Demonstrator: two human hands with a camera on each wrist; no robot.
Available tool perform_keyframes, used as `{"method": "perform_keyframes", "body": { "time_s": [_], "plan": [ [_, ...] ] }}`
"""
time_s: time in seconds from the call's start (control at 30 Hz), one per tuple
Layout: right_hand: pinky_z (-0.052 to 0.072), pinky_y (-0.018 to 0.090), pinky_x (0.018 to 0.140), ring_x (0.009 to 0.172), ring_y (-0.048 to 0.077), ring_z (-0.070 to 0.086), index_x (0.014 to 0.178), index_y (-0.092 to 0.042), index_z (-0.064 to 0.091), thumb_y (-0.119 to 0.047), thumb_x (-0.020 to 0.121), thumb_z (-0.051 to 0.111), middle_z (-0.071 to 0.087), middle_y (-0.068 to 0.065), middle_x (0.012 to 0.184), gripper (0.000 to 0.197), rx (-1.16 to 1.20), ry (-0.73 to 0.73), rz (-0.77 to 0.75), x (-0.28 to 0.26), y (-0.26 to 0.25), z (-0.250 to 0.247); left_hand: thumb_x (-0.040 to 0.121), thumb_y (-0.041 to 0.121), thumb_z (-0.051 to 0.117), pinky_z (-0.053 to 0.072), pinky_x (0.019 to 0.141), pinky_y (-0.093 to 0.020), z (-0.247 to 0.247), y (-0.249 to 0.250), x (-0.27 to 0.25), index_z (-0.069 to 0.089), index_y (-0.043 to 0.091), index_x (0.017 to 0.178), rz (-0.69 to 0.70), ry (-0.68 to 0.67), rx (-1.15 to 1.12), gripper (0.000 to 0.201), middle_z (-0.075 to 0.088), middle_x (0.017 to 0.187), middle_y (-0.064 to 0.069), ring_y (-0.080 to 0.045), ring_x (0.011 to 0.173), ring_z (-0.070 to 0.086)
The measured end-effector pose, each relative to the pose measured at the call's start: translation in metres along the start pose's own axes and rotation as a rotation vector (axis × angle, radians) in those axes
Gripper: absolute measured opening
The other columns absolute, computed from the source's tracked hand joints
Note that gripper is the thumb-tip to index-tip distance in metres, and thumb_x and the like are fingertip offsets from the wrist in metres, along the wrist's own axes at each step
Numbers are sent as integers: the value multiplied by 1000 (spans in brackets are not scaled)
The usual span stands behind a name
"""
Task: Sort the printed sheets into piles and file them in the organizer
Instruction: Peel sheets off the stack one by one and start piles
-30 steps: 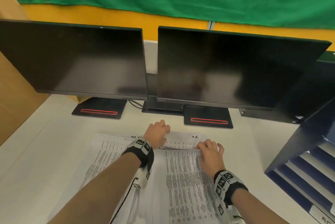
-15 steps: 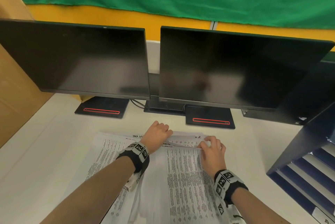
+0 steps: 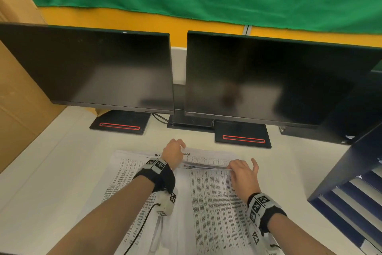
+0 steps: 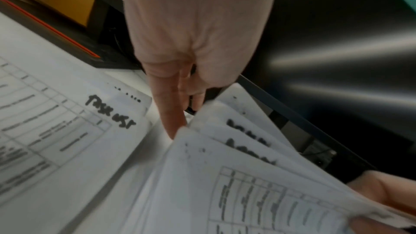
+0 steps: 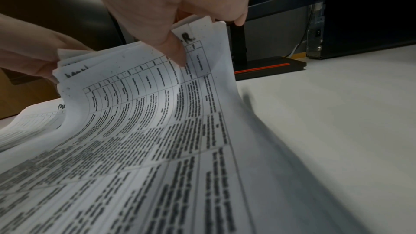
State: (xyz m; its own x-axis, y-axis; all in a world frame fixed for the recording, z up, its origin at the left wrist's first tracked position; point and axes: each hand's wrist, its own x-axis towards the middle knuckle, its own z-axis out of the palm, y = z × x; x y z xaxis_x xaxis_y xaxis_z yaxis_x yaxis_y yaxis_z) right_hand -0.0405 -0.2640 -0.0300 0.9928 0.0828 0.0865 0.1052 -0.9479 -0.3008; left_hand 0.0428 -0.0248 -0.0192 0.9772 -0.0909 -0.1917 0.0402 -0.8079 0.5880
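A stack of printed sheets (image 3: 210, 199) with dense tables lies on the white desk (image 3: 51, 172), its far edge lifted off the desk. My left hand (image 3: 174, 154) grips the stack's far left corner (image 4: 202, 131). My right hand (image 3: 241, 172) pinches the far right corner (image 5: 198, 42), thumb on top and fingers behind. The lifted sheets fan apart at the top edge. A second pile (image 3: 128, 172), headed with handwritten words (image 4: 110, 111), lies flat to the left. The dark blue organizer (image 3: 355, 176) with slanted shelves stands at the right edge.
Two black monitors (image 3: 93, 68) (image 3: 268, 81) stand on bases with red stripes just beyond the papers. A cardboard panel (image 3: 18, 89) lines the left side. A cable from my left wrist trails over the sheets.
Both hands went from lying on the stack's far edge to gripping its two corners. The far edge has lifted off the desk and the sheets have fanned.
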Motion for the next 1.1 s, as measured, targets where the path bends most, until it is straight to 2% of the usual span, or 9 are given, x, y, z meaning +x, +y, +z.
{"method": "perform_keyframes", "body": {
  "time_s": [0.13,0.23,0.33,0.43,0.57,0.73,0.83,0.97,1.1],
  "plan": [
    [9,48,110,87,14,60,81,-24,56,-4,82,54,58,-11,85,21,-23,39,-37,0,1,3,89,1,46,45,97,-31,-5,-13,8,56,12,117,-22,-115,146,31,53,124,-9,-26,113,52],
    [13,49,110,85,13,62,83,-25,57,-5,83,55,59,-10,87,19,-21,37,-66,0,0,2,90,8,50,46,97,-33,-4,-15,7,58,16,115,26,-131,242,27,51,123,-6,-25,109,54],
    [19,47,111,96,12,60,91,-24,61,-8,85,53,59,-8,106,19,-21,-27,-111,1,0,-2,89,16,59,50,92,-33,-2,-14,3,61,19,110,101,-69,330,22,48,116,-3,-22,100,55],
    [18,39,109,112,11,54,103,-26,63,-15,89,50,52,-10,131,22,-46,-88,-123,3,-1,-6,91,25,58,48,84,-28,-2,-11,-1,65,19,102,283,61,409,15,53,107,-1,-18,98,49],
    [22,34,99,101,12,57,99,-26,58,-14,90,45,65,-10,106,20,-40,-65,-90,3,-5,-9,97,28,45,41,78,-26,-3,-7,-4,62,16,102,430,113,427,21,61,98,-1,-17,92,51],
    [25,37,105,85,11,60,115,-28,38,-8,90,45,67,-7,89,33,57,-41,-3,6,-6,-4,93,24,53,42,80,-21,-5,0,-8,68,16,99,364,76,147,18,67,98,2,-13,89,57],
    [23,35,104,96,13,58,131,-28,33,-13,91,49,67,-4,98,46,63,-36,46,6,-7,-4,88,20,63,44,83,-23,-8,3,-10,70,17,88,283,-35,-111,8,66,90,6,-6,84,57],
    [23,36,99,104,13,56,120,-28,51,-12,88,50,64,-8,111,35,-14,-5,4,7,-3,0,89,19,61,47,83,-24,-12,8,-17,61,21,88,302,-57,-4,2,67,97,1,-10,88,58],
    [23,36,101,100,13,58,126,-28,45,-12,88,52,66,-7,104,42,24,17,35,7,-6,0,89,20,60,49,90,-27,-11,9,-21,55,24,83,347,-84,19,9,64,103,1,-18,101,60]
  ]
}}
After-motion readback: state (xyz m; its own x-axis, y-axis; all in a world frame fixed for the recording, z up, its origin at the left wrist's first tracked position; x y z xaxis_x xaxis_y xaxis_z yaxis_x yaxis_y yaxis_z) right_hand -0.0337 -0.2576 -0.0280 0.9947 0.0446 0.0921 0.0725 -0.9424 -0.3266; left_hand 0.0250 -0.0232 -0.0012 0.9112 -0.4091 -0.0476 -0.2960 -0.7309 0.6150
